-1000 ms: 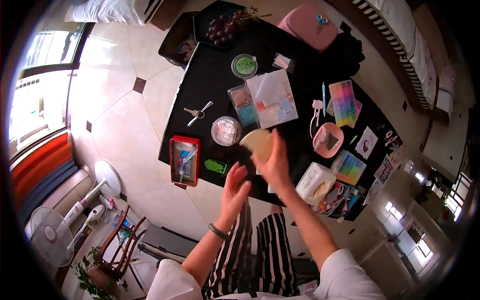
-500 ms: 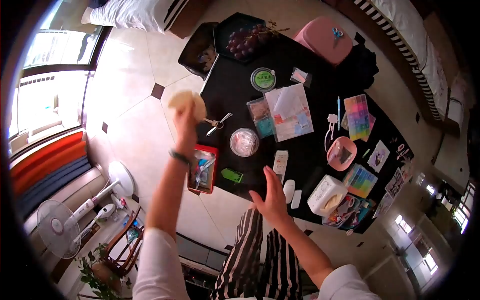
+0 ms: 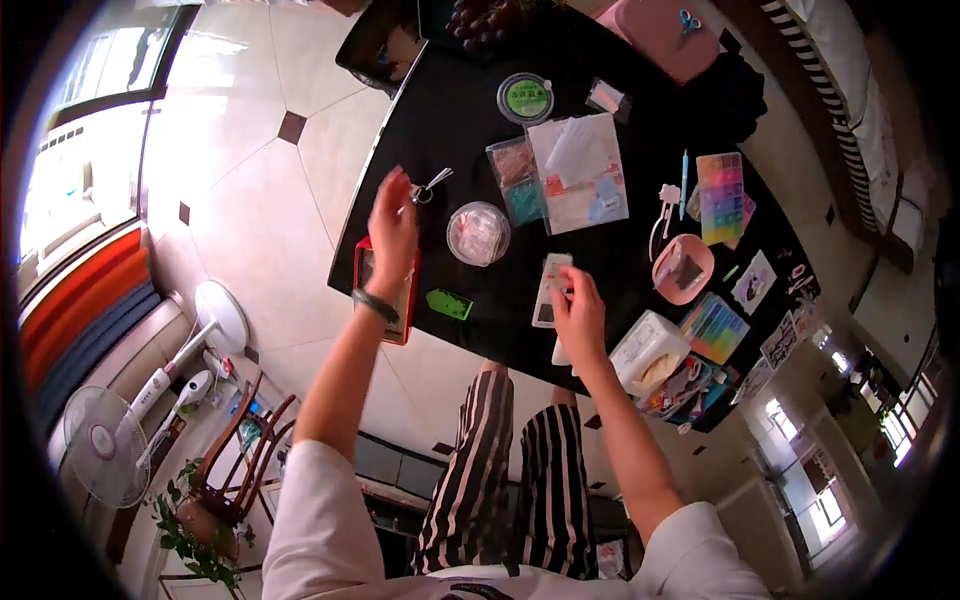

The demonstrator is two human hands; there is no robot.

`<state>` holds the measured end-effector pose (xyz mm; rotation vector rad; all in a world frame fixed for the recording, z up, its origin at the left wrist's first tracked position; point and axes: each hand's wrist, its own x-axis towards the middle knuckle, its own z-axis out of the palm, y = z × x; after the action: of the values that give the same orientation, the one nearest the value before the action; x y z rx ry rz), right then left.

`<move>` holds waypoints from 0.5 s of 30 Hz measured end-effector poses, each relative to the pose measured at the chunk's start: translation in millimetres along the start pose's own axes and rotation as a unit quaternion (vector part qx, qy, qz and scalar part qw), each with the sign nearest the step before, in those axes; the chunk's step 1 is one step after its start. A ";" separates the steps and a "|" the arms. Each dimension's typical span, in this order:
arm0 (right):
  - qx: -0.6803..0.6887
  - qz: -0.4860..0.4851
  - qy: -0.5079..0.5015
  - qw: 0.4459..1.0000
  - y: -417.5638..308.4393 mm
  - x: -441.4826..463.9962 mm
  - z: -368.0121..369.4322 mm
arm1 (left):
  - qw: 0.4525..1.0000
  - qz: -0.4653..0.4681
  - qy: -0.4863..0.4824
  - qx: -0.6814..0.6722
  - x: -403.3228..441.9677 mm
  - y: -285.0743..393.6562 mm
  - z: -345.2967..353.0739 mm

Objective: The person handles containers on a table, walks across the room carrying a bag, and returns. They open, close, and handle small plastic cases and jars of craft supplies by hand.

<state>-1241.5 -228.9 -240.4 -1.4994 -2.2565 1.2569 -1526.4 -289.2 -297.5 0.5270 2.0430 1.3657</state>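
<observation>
My left hand (image 3: 393,230) hovers over the red-rimmed box (image 3: 398,325), its fingers pointing away from me and loosely bent. No held thing shows in it. Just beyond its fingertips lies a key ring with keys (image 3: 428,188); whether they touch, I cannot tell. My right hand (image 3: 581,312) is above a white narrow box (image 3: 548,292), fingers bent and slightly apart, with nothing visible in them. Between the hands are a round clear tub (image 3: 478,234) and a green tag-shaped piece (image 3: 449,304).
On the black table (image 3: 450,120) lie a green-lidded round container (image 3: 525,98), papers (image 3: 590,190), a pink dish (image 3: 683,268), a coloured bead case (image 3: 721,197) and a white tissue box (image 3: 648,352). Grapes (image 3: 480,22) sit at the far edge. A fan (image 3: 105,445) stands at left.
The round beige thing in my left hand is gone from view, and that hand has come in over the table. My right hand has moved slightly right and its fingers have curled. The view has shifted.
</observation>
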 end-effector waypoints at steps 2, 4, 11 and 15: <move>0.085 0.030 0.001 0.996 -16.3 26.8 11.9 | 1.000 -0.013 -0.005 0.021 -45.3 -15.9 6.7; 0.081 0.039 -0.020 0.996 -15.1 45.2 36.0 | 0.999 -0.011 -0.023 0.031 -78.3 -20.9 12.0; 0.045 0.107 -0.071 0.991 -33.6 73.8 74.1 | 0.991 0.004 -0.056 0.123 -103.8 -18.2 30.4; 0.032 0.091 -0.056 0.994 -31.5 76.1 79.7 | 0.993 0.001 -0.057 0.106 -102.6 -23.3 34.8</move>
<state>-1343.0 -215.4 -291.8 -1.6840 -2.1625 1.4848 -1427.4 -339.1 -300.7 0.6817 2.1061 1.0982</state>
